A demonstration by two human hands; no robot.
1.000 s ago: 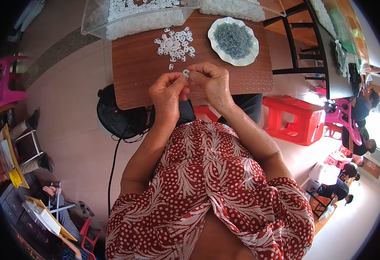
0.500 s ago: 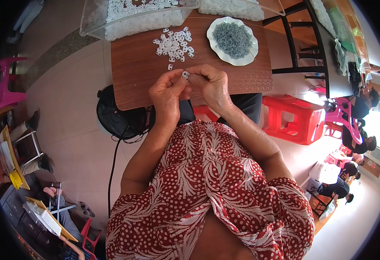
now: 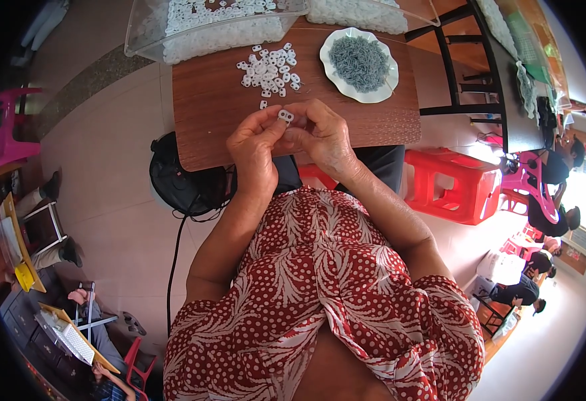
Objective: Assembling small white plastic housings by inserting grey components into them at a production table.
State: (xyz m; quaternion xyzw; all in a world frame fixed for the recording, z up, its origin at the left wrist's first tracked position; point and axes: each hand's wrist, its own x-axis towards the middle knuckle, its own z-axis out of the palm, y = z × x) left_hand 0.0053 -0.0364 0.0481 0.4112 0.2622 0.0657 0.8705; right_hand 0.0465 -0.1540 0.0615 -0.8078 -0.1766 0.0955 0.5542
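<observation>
Above the near part of the brown wooden table (image 3: pixel 239 137), my left hand (image 3: pixel 256 144) pinches a small white oval plastic piece with two holes (image 3: pixel 285 115) between thumb and forefinger. My right hand (image 3: pixel 326 137) is right beside it, fingers curled and thumb drawn in close to the piece. Whatever its fingertips hold, if anything, is too small to make out. Just beyond my hands lies a loose heap of similar white two-hole pieces (image 3: pixel 269 70), with a single one (image 3: pixel 263 105) nearer me. To the right, a white scalloped plate (image 3: pixel 389 83) bears a mound of small grey slender pieces (image 3: pixel 358 63).
Clear plastic bins (image 3: pixel 223 40) full of white pieces stand along the far edge. A red plastic stool (image 3: pixel 456 184) is to the right of the table, a black bag (image 3: pixel 179 180) with a cable at its left. Other people sit farther off on both sides.
The white piece now shows both holes, as the right fingers have drawn back from it slightly and the right thumb has lowered. My left hand keeps its pinch.
</observation>
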